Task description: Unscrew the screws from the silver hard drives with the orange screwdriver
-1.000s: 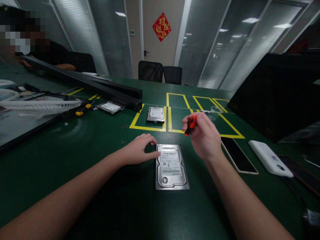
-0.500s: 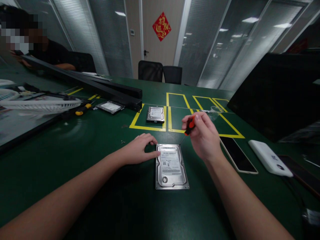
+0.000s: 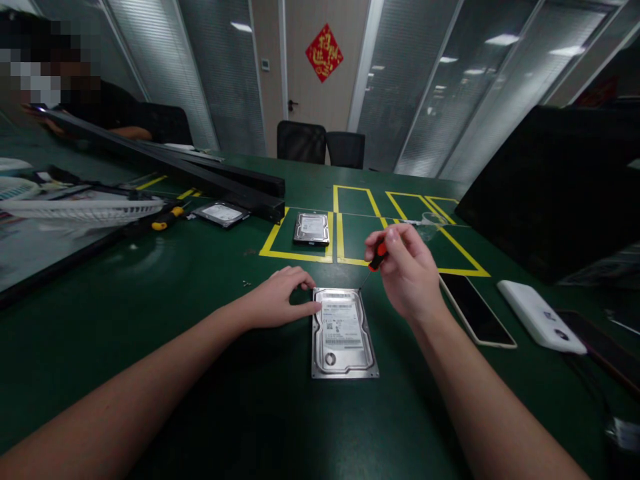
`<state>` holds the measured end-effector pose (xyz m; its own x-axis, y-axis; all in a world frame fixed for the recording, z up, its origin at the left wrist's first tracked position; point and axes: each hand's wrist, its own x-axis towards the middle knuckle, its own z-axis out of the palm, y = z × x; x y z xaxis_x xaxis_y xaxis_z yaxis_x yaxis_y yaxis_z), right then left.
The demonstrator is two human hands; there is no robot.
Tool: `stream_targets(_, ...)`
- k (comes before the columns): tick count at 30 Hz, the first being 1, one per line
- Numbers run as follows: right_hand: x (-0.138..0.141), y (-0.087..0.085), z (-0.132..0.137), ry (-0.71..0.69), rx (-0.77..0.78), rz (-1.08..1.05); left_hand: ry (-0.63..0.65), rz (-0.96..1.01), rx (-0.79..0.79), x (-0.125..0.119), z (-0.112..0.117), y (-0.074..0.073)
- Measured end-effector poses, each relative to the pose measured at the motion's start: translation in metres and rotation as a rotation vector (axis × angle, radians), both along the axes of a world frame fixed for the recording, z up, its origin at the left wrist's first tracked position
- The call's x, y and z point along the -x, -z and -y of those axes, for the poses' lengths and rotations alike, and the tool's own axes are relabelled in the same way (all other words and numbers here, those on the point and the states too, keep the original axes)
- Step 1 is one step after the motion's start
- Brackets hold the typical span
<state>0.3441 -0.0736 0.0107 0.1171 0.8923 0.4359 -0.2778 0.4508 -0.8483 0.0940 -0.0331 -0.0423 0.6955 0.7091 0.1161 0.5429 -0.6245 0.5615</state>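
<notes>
Our loosely spread left hand [image 3: 277,298] braces the flat silver hard drive [image 3: 344,337]; our right hand [image 3: 409,275], gripping the red-and-black screwdriver [image 3: 378,257], should press squarely.

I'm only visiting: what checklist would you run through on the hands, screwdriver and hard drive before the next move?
1. Screwdriver gripped in the right hand: ok.
2. Screwdriver tip at the far right corner of the hard drive: ok.
3. Tip seated in a screw: cannot tell, too small to see.
4. Left hand touching the drive near its far left corner: ok.
5. Drive flat on the table, label up: ok.
6. Small loose pieces apart from the drive: ok.
</notes>
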Motion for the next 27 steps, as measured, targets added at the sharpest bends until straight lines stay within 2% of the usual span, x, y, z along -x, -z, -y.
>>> stream_targets(10, -0.0017, -0.0037, 0.0018, -0.014, 0.013, 0.003, -0.009, -0.013, 0.015, -0.0004, 0.0004, -0.0017)
stream_targets(16, -0.0004, 0.0000, 0.0005, 0.033, 0.006, 0.028, -0.011, -0.011, 0.009, -0.0009, 0.0002, -0.0021)
stream_targets(23, -0.0016, -0.0031, 0.0032, -0.039, 0.006, 0.012, -0.014, -0.018, 0.021, -0.0002, 0.0012, -0.0026)
stream_targets(27, -0.0016, -0.0022, 0.0018, 0.009, 0.016, 0.008, -0.011, -0.008, 0.013, -0.0011, 0.0016, -0.0032)
